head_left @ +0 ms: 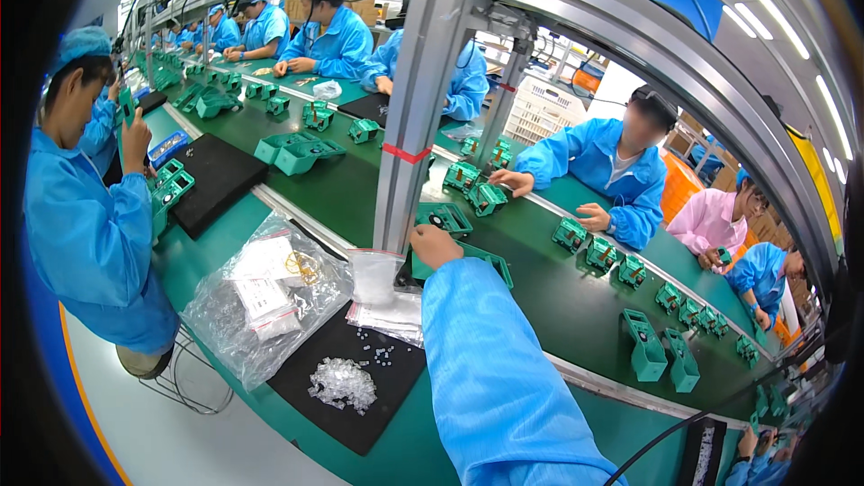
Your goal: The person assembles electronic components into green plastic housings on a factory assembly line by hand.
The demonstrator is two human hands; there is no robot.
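Note:
My right arm, in a blue sleeve, reaches out to the near side of the green conveyor (558, 324). My right hand (436, 247) is closed at the edge of a green plastic housing (489, 263), just right of the metal post; its fingertips are partly hidden. Right behind the hand lies another green housing with a round black part (443, 219). My left hand is out of view. Left of my sleeve, a black mat (310, 364) bears a heap of small clear plastic pieces (343, 384) and several scattered bluish bits (382, 354).
An upright metal post (418, 117) with red tape stands beside my hand. Clear bags (270, 288) and small zip bags (378, 283) lie left of it. Across the belt, a co-worker's hand (513, 182) touches green assemblies (486, 198). Another person (90, 216) works at the left.

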